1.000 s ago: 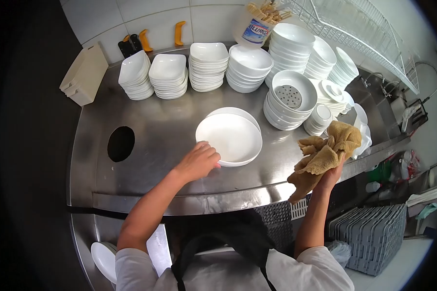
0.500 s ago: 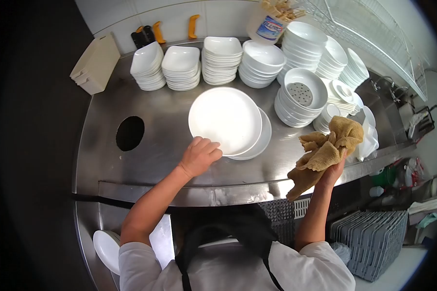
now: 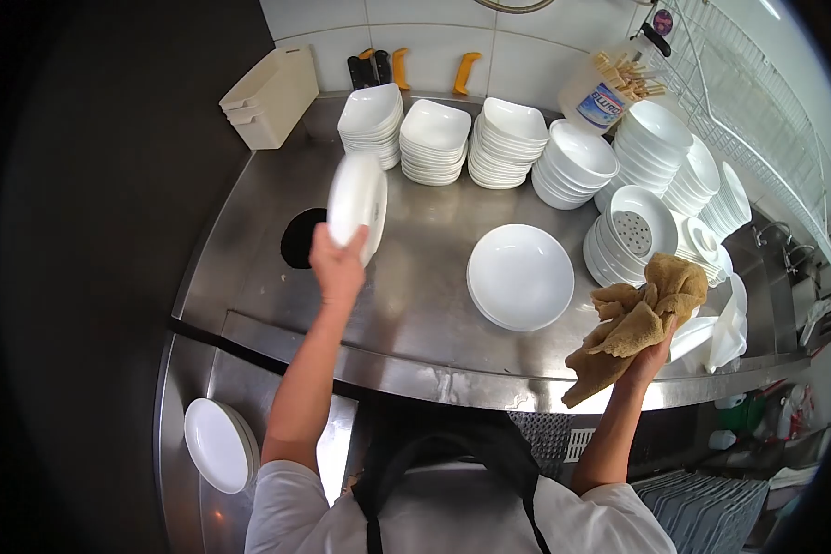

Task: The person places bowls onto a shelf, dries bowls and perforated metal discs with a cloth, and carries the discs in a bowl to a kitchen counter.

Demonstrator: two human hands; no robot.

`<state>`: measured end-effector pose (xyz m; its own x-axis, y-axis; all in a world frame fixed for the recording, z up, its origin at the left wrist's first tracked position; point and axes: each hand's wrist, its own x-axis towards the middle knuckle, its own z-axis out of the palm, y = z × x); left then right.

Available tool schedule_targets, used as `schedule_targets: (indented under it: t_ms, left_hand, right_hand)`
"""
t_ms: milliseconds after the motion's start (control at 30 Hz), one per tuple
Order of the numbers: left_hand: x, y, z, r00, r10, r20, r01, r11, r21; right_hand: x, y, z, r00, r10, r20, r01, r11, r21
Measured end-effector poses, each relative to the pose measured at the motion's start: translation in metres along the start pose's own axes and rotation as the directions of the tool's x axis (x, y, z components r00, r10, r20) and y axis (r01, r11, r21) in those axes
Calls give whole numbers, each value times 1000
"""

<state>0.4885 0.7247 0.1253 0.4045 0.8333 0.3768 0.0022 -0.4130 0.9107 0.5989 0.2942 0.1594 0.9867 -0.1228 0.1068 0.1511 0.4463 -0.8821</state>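
Observation:
My left hand [image 3: 339,268] grips the lower rim of a white plate [image 3: 356,205], which is tipped nearly on edge and a little blurred. The plate is in the air beside the round dark hole [image 3: 302,242] in the steel counter. A crumpled brown towel [image 3: 639,323] hangs from my right hand [image 3: 654,355], whose fingers are mostly hidden behind the cloth. Between my hands, a few round white plates [image 3: 521,277] lie stacked on the counter.
Stacks of square white dishes [image 3: 434,138] and round bowls [image 3: 582,162] line the back of the steel counter [image 3: 415,305]. A perforated bowl [image 3: 632,226] tops a nearer stack. Beige bins [image 3: 272,97] stand back left. More plates [image 3: 220,446] rest on a lower surface at left.
My left hand has lifted the upper plate off the one beneath, carried it left and tipped it up. My right hand still holds the towel. The view has shifted left.

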Motion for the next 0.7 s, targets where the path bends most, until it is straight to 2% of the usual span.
schedule_targets:
  t_ms: [67, 100, 200, 233, 267, 300, 333, 400, 533, 600, 667, 700]
  left_hand:
    - [8, -6, -15, 995, -98, -19, 81, 902, -423]
    - [10, -10, -23, 992, -127, 3, 116, 895, -430]
    - [-5, -3, -32, 990, -88, 110, 117, 949, -293]
    - [-15, -24, -31, 987, 24, 160, 3, 986, -164]
    - [-34, 8, -36, 970, 95, 225, -148, 961, 232]
    - [-49, -9, -31, 907, 274, 320, -357, 903, 239]
    - [-63, -23, -30, 838, 323, 441, -484, 813, 323]
    - [-89, -51, -25, 716, 400, 572, -659, 660, 362]
    - [-125, -76, -15, 714, 385, 585, -664, 637, 392]
    - [-133, -77, -11, 716, 405, 569, -669, 631, 394]
    - [-139, -78, -7, 703, 457, 545, -692, 618, 373]
    - [-142, -80, -6, 717, 402, 569, -667, 634, 391]
  right_hand:
    - [0, 0, 2, 1000, -20, 18, 21, 997, -68]
    - [0, 2, 5, 999, 1, 52, 0, 1000, -16]
    - [-3, 7, 17, 988, 59, 143, -69, 995, 65]
    - [-6, 10, 27, 985, 66, 162, -76, 995, 57]
    - [-9, 12, 38, 980, 72, 183, -82, 995, 51]
    - [-11, 15, 47, 978, 56, 200, -65, 997, 39]
    - [-13, 16, 54, 974, 52, 222, -59, 998, 28]
    - [-15, 17, 64, 965, 47, 259, -51, 999, 9]
    - [-15, 21, 58, 945, 66, 320, -85, 995, 48]
    - [-19, 21, 58, 954, 80, 289, -95, 995, 37]
    - [-21, 20, 55, 961, 90, 262, -89, 996, -16]
    - [-22, 19, 52, 964, 88, 253, -75, 995, -61]
